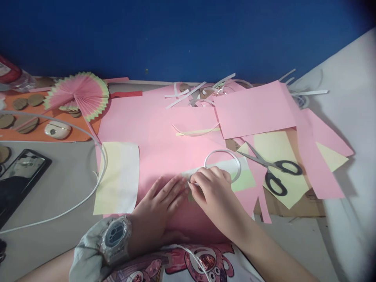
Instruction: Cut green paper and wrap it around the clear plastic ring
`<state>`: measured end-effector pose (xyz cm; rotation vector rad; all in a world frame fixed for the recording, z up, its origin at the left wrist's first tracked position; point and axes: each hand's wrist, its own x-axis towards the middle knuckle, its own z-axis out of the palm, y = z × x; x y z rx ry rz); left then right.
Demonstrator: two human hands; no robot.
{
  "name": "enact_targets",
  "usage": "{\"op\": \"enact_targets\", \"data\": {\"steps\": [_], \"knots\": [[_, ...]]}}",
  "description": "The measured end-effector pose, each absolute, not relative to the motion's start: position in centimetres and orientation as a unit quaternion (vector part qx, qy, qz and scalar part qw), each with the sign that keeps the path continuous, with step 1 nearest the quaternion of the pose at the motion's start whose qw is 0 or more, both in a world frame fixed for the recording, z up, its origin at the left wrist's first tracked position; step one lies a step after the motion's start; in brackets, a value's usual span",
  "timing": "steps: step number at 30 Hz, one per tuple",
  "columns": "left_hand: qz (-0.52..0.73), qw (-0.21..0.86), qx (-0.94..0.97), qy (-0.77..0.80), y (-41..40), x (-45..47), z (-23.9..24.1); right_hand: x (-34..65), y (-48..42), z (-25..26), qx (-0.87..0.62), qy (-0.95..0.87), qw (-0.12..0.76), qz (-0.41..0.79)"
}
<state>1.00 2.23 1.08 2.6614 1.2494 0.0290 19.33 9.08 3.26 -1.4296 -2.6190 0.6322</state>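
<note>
My left hand point(164, 203), with a watch on its wrist, lies flat with fingers stretched out. Its fingertips press a narrow pale strip of paper point(188, 173) on the pink sheet point(164, 156). Right beside them, my right hand point(213, 190) is closed in a pinch, thumb and forefinger together at the strip's end; what they pinch is too small to make out. A thin white ring point(238, 172), like a narrow tape roll, shows behind the right hand. Under it lies a white and green piece of paper point(246, 178), partly covered by that hand.
Black-handled scissors point(268, 163) lie partly open on yellow paper point(289, 196). Pink cut pieces point(255, 111) and white strips point(188, 98) are scattered behind. At left are a folded paper fan point(85, 92), an earbud case point(58, 129), a phone point(22, 180) and a white cable point(96, 186).
</note>
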Motion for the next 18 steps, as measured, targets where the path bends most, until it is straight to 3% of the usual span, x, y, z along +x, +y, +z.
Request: {"op": "enact_targets", "data": {"steps": [18], "knots": [[0.021,0.135,0.879,0.457,1.9,2.5,1.2,19.5,8.9,2.6,-0.453,-0.874,0.061,0.166]]}}
